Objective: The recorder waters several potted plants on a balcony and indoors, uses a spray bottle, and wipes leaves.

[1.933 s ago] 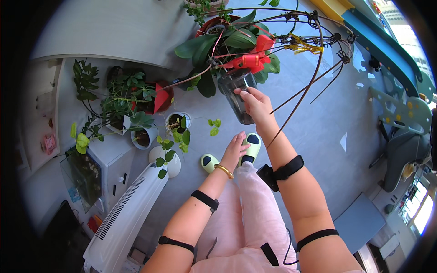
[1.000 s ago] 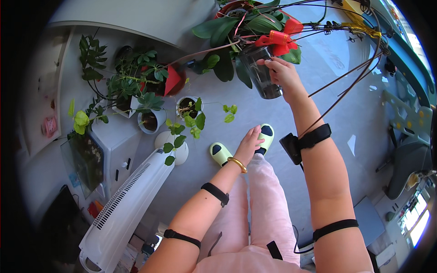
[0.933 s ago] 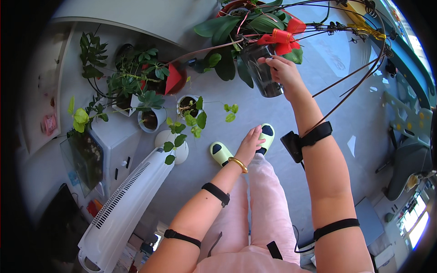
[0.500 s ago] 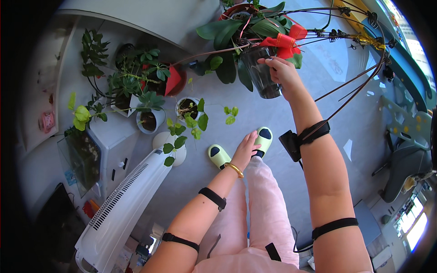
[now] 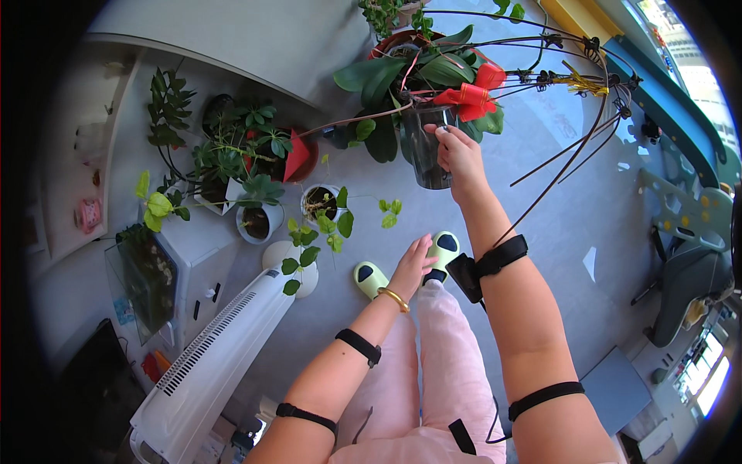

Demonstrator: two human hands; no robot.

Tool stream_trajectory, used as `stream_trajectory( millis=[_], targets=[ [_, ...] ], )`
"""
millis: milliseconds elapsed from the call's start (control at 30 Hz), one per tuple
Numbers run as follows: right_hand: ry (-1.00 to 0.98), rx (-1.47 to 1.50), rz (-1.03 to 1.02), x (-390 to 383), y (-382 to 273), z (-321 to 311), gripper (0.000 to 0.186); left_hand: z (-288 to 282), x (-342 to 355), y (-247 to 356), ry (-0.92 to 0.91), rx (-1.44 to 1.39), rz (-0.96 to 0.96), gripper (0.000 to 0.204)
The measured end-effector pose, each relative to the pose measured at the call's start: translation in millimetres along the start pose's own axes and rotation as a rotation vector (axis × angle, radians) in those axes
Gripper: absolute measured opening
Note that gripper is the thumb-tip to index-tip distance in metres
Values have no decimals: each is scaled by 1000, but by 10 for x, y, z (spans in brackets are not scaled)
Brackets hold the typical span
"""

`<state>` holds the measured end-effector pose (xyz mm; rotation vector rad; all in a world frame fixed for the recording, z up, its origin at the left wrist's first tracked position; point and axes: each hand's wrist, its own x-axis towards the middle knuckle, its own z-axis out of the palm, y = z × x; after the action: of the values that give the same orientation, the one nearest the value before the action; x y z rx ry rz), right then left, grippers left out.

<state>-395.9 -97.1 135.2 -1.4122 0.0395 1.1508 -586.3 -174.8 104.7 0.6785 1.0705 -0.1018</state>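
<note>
Beneath glossy leaves, right hand fingers grip a smooth dark pot; left hand fingers spread, empty.

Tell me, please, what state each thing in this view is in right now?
Right hand: gripping the glass vase's rim.
Glass vase: upright, lifted among the leaves.
Left hand: open, holding nothing.
Orchid plant: upright in its pot, bare stems arching out.
White heater: standing on the floor.
Small white pot: upright, soil showing.
</note>
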Motion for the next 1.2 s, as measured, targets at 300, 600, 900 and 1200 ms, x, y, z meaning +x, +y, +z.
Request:
stream_trajectory(
  millis=[300, 600, 900, 1200],
  targets=[
    [10, -6, -15, -52, -21, -56, 23, -15, -53, -14, -4, -9, 3, 70],
    [-5, -23, -5, -229, -18, -140, 20, -23, -99, -3, -18, 1, 24, 70],
    [-39, 41, -64, -129, -72, -116, 20, -48, -122, 14, -11, -12, 23, 69],
    [-56, 67, -55, 17, -35, -50, 20, -135, -140, -14, 9, -16, 25, 65]
  ],
)
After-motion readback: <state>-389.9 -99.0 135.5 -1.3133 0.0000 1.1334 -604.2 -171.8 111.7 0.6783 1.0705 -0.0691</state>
